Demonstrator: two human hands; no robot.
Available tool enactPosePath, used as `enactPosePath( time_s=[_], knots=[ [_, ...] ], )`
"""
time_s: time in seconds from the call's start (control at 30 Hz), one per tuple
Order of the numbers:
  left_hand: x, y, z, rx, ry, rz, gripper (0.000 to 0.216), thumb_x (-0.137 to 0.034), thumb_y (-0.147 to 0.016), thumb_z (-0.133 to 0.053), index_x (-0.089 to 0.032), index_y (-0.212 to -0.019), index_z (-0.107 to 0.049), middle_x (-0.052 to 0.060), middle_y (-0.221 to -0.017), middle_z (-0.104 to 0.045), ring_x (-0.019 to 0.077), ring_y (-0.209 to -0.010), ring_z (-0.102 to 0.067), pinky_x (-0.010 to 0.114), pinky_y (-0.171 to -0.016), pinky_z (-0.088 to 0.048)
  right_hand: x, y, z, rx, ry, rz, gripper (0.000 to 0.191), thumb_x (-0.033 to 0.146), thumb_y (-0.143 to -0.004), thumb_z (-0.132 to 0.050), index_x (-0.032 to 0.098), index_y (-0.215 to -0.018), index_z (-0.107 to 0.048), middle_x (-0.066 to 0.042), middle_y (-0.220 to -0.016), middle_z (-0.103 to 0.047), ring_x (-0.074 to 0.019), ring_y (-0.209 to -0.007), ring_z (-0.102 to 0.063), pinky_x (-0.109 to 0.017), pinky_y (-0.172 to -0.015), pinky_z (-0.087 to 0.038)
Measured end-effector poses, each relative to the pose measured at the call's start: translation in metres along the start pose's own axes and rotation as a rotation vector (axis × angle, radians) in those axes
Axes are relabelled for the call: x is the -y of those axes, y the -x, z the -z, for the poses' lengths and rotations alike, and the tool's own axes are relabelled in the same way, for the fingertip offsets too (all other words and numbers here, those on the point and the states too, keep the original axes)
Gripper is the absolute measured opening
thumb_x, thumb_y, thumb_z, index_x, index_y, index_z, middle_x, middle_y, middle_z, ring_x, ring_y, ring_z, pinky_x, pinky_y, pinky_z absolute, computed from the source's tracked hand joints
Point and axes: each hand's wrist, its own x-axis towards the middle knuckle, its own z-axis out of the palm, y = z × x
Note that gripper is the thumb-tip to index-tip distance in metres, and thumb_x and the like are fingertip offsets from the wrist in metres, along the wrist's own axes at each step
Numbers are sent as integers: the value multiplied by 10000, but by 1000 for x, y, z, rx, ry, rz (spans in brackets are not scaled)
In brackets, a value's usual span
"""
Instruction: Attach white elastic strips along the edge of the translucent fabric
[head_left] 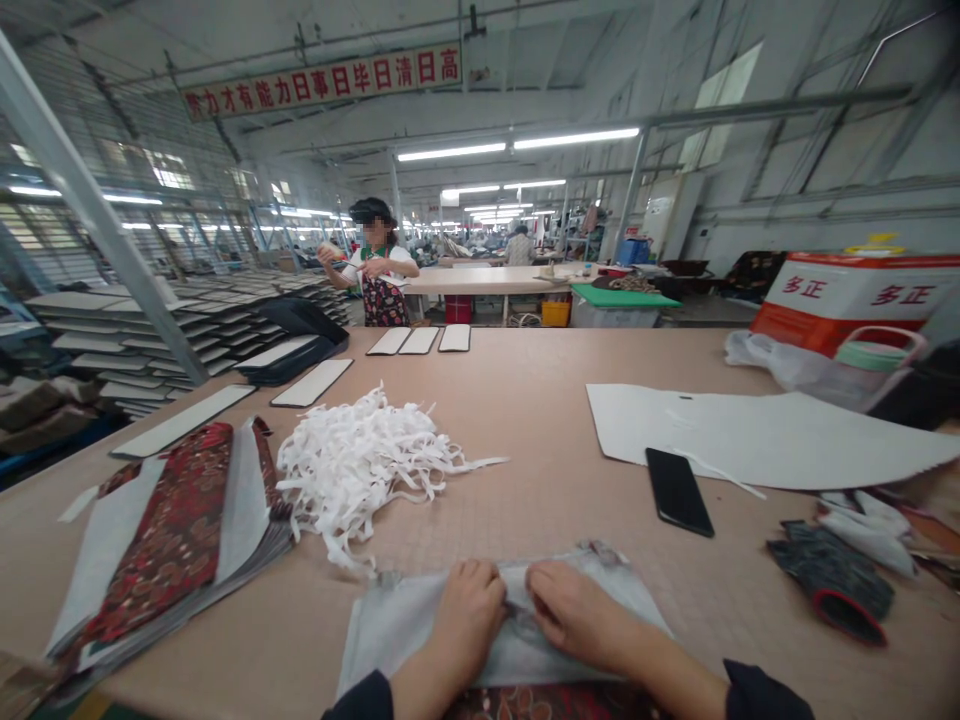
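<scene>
A pale grey fabric piece (397,625) lies at the table's near edge, and dark red patterned cloth (555,703) shows below it. My left hand (472,615) rests on the pale fabric with its fingers curled and pressed onto a gathered part. Close beside it, my right hand (574,610) pinches the same fabric, its fingertips bent down. Between the two hands the material is bunched into a small fold. The undersides of the fingers are hidden. Just beyond the hands is a heap of white fabric strips (367,460).
At left lies a stack of red patterned fabric pieces (184,510). A black phone (679,490) overlaps a large white sheet (720,425) at right, near a dark sleeve cover (832,575). White panels (311,383) lie toward the back left. Across the table stands a person (382,270).
</scene>
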Motion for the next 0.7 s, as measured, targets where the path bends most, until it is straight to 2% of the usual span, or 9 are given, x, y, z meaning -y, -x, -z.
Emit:
enactPosePath(
  time_s=[0.1, 0.17, 0.23, 0.33, 0.4, 0.5, 0.6, 0.67, 0.7],
  knots=[
    [5, 5, 6, 35, -67, -84, 47, -185, -835, -461, -190, -831, -508, 18, -870, -577, 183, -859, -509, 341, -832, -361, -4, 10, 10, 59, -95, -42, 172, 210, -716, -488, 180, -882, -518, -41, -857, -581, -174, -800, -516, -264, -701, -369],
    [20, 15, 18, 96, -56, -52, 99, -178, -812, -481, -198, -909, -490, 9, -868, -595, 178, -841, -529, 323, -804, -367, -19, 18, 16, 57, -76, -127, 315, 231, -691, -525, 195, -1003, -499, -58, -917, -594, -209, -867, -529, -296, -744, -369],
    [44, 28, 33, 142, -43, 36, 239, -151, -773, -499, -211, -1001, -463, 5, -914, -608, 177, -863, -541, 319, -792, -364, -43, 28, 22, 57, -38, -204, 375, 187, -693, -497, 203, -1067, -487, -81, -963, -599, -233, -922, -534, -320, -774, -369],
    [81, 47, 53, 182, -71, 148, 219, -131, -725, -511, -208, -930, -508, 5, -921, -618, 177, -869, -545, 338, -812, -346, -79, 43, 32, 135, 3, -307, 293, 101, -681, -421, 176, -925, -565, -103, -926, -617, -244, -908, -554, -332, -769, -385],
    [92, 53, 62, 191, -104, 158, 140, -130, -717, -510, -200, -834, -537, 3, -877, -619, 172, -844, -541, 344, -821, -339, -89, 44, 40, 174, 25, -325, 319, 68, -641, -415, 162, -897, -581, -112, -924, -617, -251, -912, -554, -345, -782, -391],
    [87, 48, 66, 201, -164, 71, 106, -132, -724, -520, -201, -797, -556, 5, -851, -616, 178, -849, -531, 369, -848, -325, -67, 22, 48, 131, 40, -227, 367, 111, -616, -481, 153, -969, -572, -122, -985, -594, -267, -946, -530, -369, -823, -385],
    [75, 38, 58, 221, -206, -5, 66, -160, -738, -548, -202, -787, -563, 8, -828, -621, 186, -831, -537, 382, -847, -332, -14, -28, 41, 111, -120, 66, 338, 167, -741, -406, 177, -1040, -563, -92, -1040, -601, -217, -974, -531, -320, -853, -389],
    [72, 36, 47, 199, -236, -46, 64, -161, -775, -525, -207, -786, -568, 4, -806, -623, 175, -789, -546, 367, -827, -346, 23, -65, 27, 195, -175, 252, 394, 115, -743, -369, 188, -1084, -552, -82, -1082, -603, -194, -977, -542, -285, -819, -412],
    [72, 38, 40, 184, -256, -74, 86, -157, -796, -506, -209, -781, -572, 2, -788, -625, 168, -763, -550, 353, -808, -355, 38, -82, 19, 295, -148, 328, 404, 100, -720, -395, 191, -1078, -561, -77, -1051, -621, -190, -918, -568, -268, -752, -435]
  ],
)
